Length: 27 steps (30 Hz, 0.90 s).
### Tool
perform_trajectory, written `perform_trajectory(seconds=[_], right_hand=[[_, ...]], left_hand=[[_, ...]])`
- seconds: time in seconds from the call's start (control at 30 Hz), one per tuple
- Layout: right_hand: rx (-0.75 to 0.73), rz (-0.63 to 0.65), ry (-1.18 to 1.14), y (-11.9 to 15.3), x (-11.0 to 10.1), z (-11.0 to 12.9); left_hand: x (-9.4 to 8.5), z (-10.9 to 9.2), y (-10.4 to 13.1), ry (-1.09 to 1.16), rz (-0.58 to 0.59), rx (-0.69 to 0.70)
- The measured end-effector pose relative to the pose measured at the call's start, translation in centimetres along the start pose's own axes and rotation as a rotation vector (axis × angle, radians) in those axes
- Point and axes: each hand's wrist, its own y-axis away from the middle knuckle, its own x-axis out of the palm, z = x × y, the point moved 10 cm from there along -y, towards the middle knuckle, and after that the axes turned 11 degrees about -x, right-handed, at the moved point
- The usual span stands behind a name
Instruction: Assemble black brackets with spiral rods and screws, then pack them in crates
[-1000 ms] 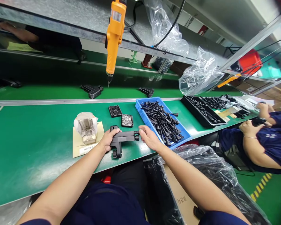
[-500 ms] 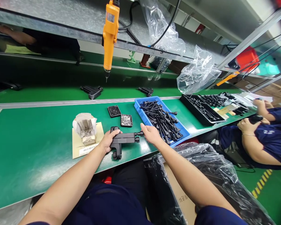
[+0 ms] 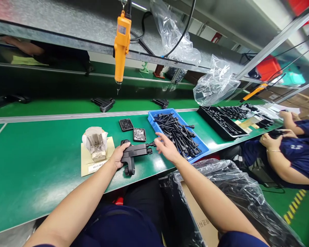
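Observation:
A black plastic clamp bracket [image 3: 137, 151] with a knob at its lower end is held over the green bench. My left hand [image 3: 118, 156] is closed around its left end, thumb on top. From the bracket's right end sticks a short black knobbed screw [image 3: 151, 144]. At the tip of this screw is my right hand [image 3: 167, 147], its fingers apart and the index finger raised; whether a fingertip touches the screw I cannot tell. Beside that hand, a blue tray [image 3: 152, 118] holds many black threaded screws with knobs [image 3: 179, 133].
Two small trays of black screws [image 3: 126, 124] and silver parts [image 3: 139, 134] sit behind the bracket. A fixture block [image 3: 95, 144] stands left. An orange electric screwdriver [image 3: 121, 48] hangs above. Two more brackets [image 3: 103, 104] lie farther back. Another person [image 3: 285, 151] works at right.
My right hand's fingers have spread from a pinch at the screw's end, with the index finger lifting. The bracket has tilted slightly, its right end higher; my left hand keeps its hold.

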Motion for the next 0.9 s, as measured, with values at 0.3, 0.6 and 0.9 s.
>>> perform_trajectory(seconds=[0.3, 0.6, 0.9], right_hand=[[0.025, -0.013, -0.098, -0.3, -0.5, 0.0], [0.159, -0.104, -0.117, -0.4, -1.6, -0.3], [0.07, -0.007, -0.158, -1.1, -0.4, 0.5]], left_hand=[[0.1, 0.1, 0.2, 0.007, 0.0, -0.027], [0.2, 0.0, 0.3, 0.009, 0.0, -0.029], [0.3, 0.1, 0.3, 0.045, -0.011, -0.049]])
